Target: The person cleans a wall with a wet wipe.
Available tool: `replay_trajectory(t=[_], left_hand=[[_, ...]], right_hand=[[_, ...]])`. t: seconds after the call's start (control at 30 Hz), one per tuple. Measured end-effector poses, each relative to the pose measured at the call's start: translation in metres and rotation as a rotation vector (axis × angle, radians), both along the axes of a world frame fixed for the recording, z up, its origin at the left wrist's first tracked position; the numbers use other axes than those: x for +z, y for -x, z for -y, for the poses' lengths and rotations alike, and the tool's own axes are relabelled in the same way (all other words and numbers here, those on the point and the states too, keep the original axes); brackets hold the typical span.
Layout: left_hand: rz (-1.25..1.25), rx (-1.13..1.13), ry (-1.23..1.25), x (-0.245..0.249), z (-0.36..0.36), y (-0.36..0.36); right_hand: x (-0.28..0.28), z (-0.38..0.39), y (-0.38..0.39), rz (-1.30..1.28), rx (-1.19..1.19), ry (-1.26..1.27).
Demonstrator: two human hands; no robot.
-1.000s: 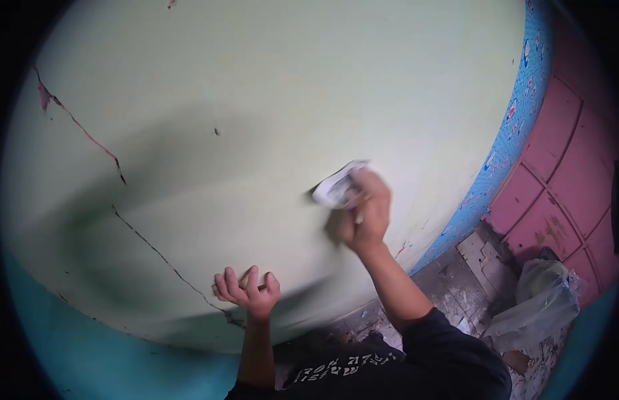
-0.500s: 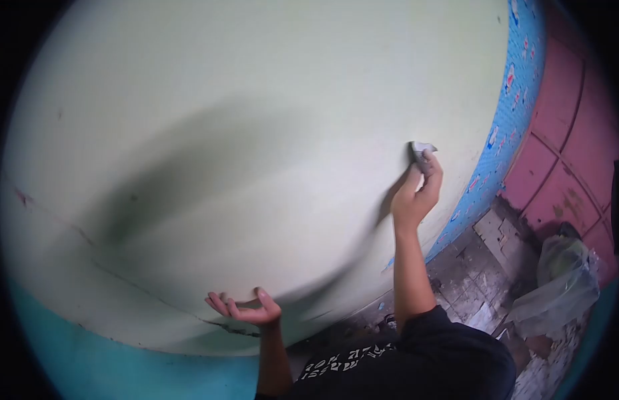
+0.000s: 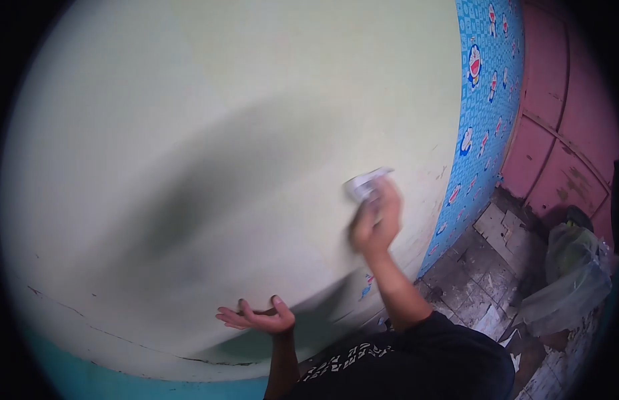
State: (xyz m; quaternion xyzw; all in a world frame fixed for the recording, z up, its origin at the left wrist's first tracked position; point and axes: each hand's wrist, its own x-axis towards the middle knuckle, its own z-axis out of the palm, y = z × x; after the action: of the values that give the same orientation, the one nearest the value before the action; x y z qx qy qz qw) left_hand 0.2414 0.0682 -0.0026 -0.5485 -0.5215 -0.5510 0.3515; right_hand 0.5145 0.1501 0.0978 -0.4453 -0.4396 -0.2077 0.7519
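Before me rises a pale wall with dark shadows across it. My right hand, slightly blurred, pinches a small whitish, flat piece at the wall surface; whether it is paper, cloth or sandpaper I cannot tell. Low and to the left, my left hand is empty, palm up, its fingers spread and curved near the wall.
Blue patterned wallpaper borders the pale wall at right, beside a pink panelled surface. A clear plastic bag lies on the dirty tiled floor. A teal band runs along the lower left.
My right hand has moved left and down along the wall with the whitish piece. My left hand has shifted slightly right in view. The view has turned, showing more wallpaper.
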Motion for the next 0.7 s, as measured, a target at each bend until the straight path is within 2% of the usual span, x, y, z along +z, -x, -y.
replay_trajectory(t=[0.07,0.17,0.2,0.23,0.3,0.4,0.47,0.57,0.6,0.63,0.7], left_hand=[[-0.015,0.055,-0.026,-0.005,-0.008,0.0],[-0.036,0.153,-0.002,-0.008,-0.008,0.0],[-0.009,0.126,-0.001,-0.007,-0.007,-0.003],[0.021,0.101,-0.006,-0.004,-0.006,-0.007],[0.069,0.076,-0.012,-0.005,-0.005,-0.018],[0.099,0.07,0.006,-0.005,-0.007,-0.035],[0.097,0.087,0.032,-0.005,-0.008,-0.048],[0.112,0.058,-0.078,-0.009,-0.025,-0.052],[0.11,0.061,-0.092,-0.011,-0.031,-0.05],[0.108,0.069,-0.106,-0.016,-0.034,-0.046],[0.101,0.09,-0.122,-0.019,-0.035,-0.045]], right_hand=[[-0.007,0.011,0.021,0.28,0.187,-0.067],[-0.022,0.0,-0.013,0.359,0.213,0.024],[-0.029,-0.018,-0.035,0.248,0.127,-0.095],[-0.021,-0.023,-0.062,0.149,0.027,-0.034],[-0.018,-0.037,-0.097,-0.201,0.135,-0.039],[-0.017,-0.03,-0.067,-0.075,0.064,-0.036],[-0.027,-0.011,-0.04,0.278,0.257,-0.095],[-0.04,-0.021,-0.066,0.4,0.277,-0.094],[-0.042,-0.024,-0.079,0.181,0.225,0.034],[-0.039,-0.036,-0.097,0.029,0.178,-0.023],[-0.035,-0.045,-0.123,-0.016,0.078,-0.027]])
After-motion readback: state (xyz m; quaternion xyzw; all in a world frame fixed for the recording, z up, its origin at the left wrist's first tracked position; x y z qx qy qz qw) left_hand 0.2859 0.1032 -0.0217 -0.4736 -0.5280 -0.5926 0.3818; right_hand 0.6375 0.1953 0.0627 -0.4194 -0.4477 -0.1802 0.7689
